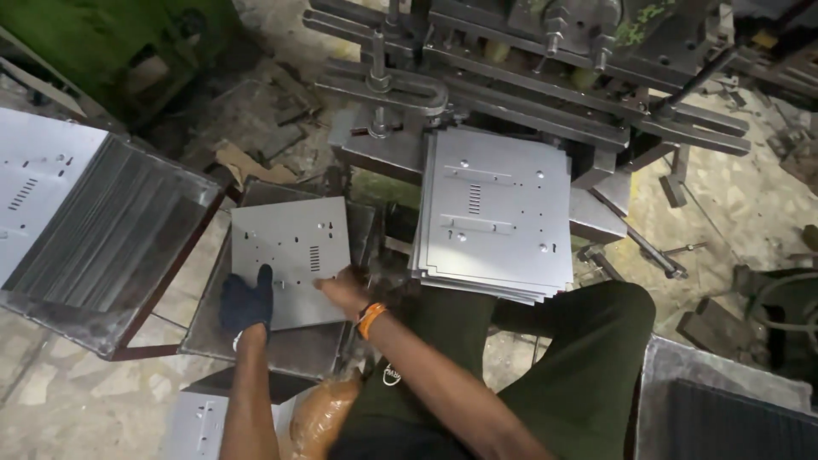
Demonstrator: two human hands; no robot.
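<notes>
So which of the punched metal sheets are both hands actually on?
The single sheet on the low left tray: gloved left hand and bare right hand press its near edge. The stack by the press lies untouched.

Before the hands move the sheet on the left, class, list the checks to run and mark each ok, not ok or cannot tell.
1. Left hand gloved and flat on the sheet: ok.
2. Right hand gloved: not ok, it is bare.
3. Right hand at the sheet's edge: ok.
4. Sheet resting flat on the tray: ok.
5. Stack at the press squared up: not ok, lower sheets fan out.
6. Grip firm: cannot tell.
</notes>
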